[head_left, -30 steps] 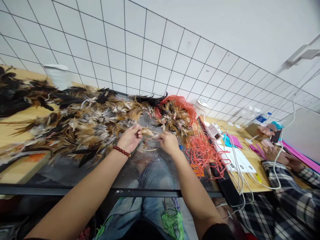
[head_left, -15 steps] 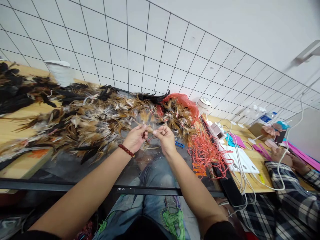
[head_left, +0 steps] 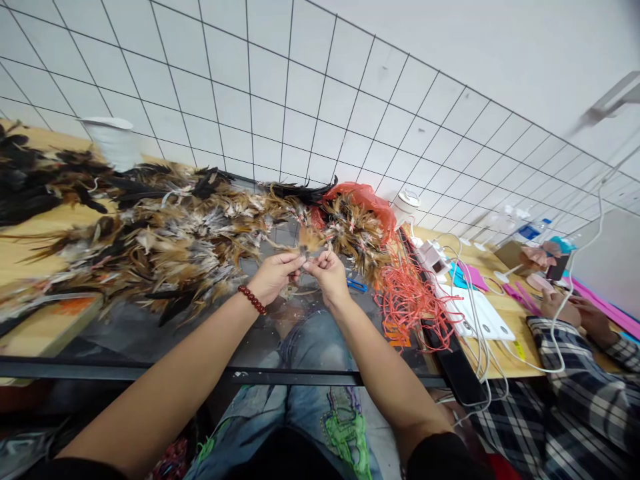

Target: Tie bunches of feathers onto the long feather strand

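Observation:
My left hand (head_left: 274, 277), with a dark red bead bracelet on the wrist, and my right hand (head_left: 327, 275) meet fingertip to fingertip over the glass table top (head_left: 150, 337). Both pinch a small brown feather bundle (head_left: 309, 241) that fans upward between them. A long heap of brown, black and white feathers (head_left: 165, 233) lies just left of my hands. A red plastic bag of feathers (head_left: 363, 217) sits just beyond my right hand. Orange-red strings (head_left: 410, 300) lie in a tangle to its right.
A white cup (head_left: 113, 141) stands far left by the wire grid wall (head_left: 300, 87). White chargers and cables (head_left: 475, 317), a black phone (head_left: 457, 377) and pink and blue pieces lie on the wooden table at right, where another person's hands (head_left: 575, 310) in plaid sleeves work.
My hands came together from slightly apart and rose a little. The feather bundle now stands up between the fingertips of both hands.

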Tool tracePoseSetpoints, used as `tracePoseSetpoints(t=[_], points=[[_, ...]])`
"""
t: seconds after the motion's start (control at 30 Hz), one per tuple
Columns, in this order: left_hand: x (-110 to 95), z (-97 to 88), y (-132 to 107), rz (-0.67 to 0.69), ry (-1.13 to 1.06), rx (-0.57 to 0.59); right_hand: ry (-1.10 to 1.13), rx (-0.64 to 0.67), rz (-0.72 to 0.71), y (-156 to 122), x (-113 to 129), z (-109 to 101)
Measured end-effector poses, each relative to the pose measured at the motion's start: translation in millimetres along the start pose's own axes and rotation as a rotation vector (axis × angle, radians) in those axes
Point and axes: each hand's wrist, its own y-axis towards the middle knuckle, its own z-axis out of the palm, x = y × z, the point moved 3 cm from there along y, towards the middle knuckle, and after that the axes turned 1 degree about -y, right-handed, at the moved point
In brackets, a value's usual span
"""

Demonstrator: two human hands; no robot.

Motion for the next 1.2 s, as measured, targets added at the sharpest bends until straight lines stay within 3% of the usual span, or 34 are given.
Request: tracePoseSetpoints(t=[0.23, 0.4, 0.53, 0.73, 0.83, 0.9, 1.03, 1.2], points=[[-3, -0.4, 0, 0.030, -0.024, 0.011, -0.144, 0.125, 0.051, -2, 8, 1], [1, 3.2, -4, -0.118, 0.072, 0.155, -0.193, 0.283, 0.072, -1, 14, -4], [3, 2.8, -6, -0.215, 0.077, 0.256, -0.160, 0.227, 0.088, 2, 14, -11], [6, 3.9, -8, -0.267, 0.118, 0.268, -0.271, 0.174, -0.025, 4, 15, -10], [3, 3.8, -7, -0.194, 0.069, 0.196, -0.322, 0.147, -0.076, 8, 13, -14], [-4, -0.3, -3, -0.080, -0.037, 0.078, -0.377, 0.072, -0.128, 14, 13, -23], [-20, -13.3, 2, 0.088, -0.303, -0.164, -0.732, -0.043, -0.208, 23, 10, -39], [-23, -17.6, 3, 0.100, -0.383, -0.255, -1.216, 0.060, -0.243, 21, -1, -29]])
